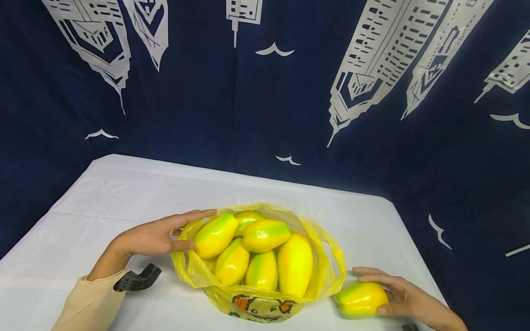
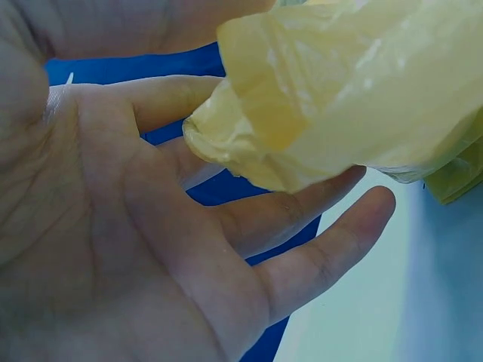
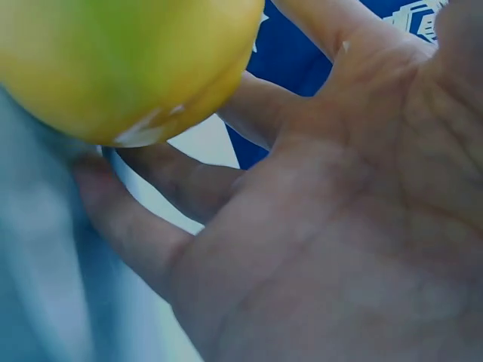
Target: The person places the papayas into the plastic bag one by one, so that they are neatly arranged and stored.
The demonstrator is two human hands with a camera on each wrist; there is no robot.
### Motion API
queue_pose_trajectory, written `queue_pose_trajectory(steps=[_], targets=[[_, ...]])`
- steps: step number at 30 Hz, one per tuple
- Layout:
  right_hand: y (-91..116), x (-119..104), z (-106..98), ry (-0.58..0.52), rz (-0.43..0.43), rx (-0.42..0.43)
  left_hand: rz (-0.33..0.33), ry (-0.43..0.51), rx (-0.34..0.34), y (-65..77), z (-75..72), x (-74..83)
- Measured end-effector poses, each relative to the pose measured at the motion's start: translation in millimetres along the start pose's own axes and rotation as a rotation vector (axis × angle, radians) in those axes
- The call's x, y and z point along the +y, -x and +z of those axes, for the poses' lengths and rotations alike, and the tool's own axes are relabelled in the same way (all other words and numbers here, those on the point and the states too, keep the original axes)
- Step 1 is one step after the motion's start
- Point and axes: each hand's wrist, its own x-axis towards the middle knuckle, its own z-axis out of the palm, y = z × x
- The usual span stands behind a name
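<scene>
A yellow plastic bag [image 1: 219,299] stands on the table with its mouth wide, holding several glossy yellow-green papayas [image 1: 295,264]. My left hand [image 1: 151,234] is at the bag's left rim, thumb on the near side and fingers behind it. In the left wrist view those fingers are spread and fairly straight, with the bag's plastic [image 2: 302,98] lying against them. To the right of the bag, my right hand [image 1: 407,296] holds a single papaya [image 1: 360,299] at the tabletop, thumb in front and fingers behind. The right wrist view shows a gap between this papaya [image 3: 128,68] and my palm.
A white cloth [image 1: 157,188] covers the table. Behind it hangs a dark blue curtain [image 1: 198,115] with white building prints. The bag's right handle loop [image 1: 337,257] flares out towards the right hand. A black wrist mount [image 1: 138,278] sits below the left hand.
</scene>
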Motion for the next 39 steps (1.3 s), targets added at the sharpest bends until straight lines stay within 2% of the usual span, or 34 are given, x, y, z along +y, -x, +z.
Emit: queue_pose_trajectory(steps=[7,16,26,36,39], targets=[[-1,-3,2,-0.085,0.146,0.006,-0.003,0.0,0.0,1.0,0.0,0.8],[3,-4,0,-0.048,0.071,0.02,0.002,-0.003,0.002,0.3,0.5,-0.7],[10,-24,-3,-0.009,-0.053,0.008,0.022,-0.002,-0.004,0.3,0.6,-3.0],[1,-40,-3,0.126,-0.389,-0.026,-0.004,-0.017,0.014,1.1,0.9,-2.3],[-3,-51,1,0.132,-0.395,-0.004,-0.011,-0.022,0.017,1.2,0.7,-1.4]])
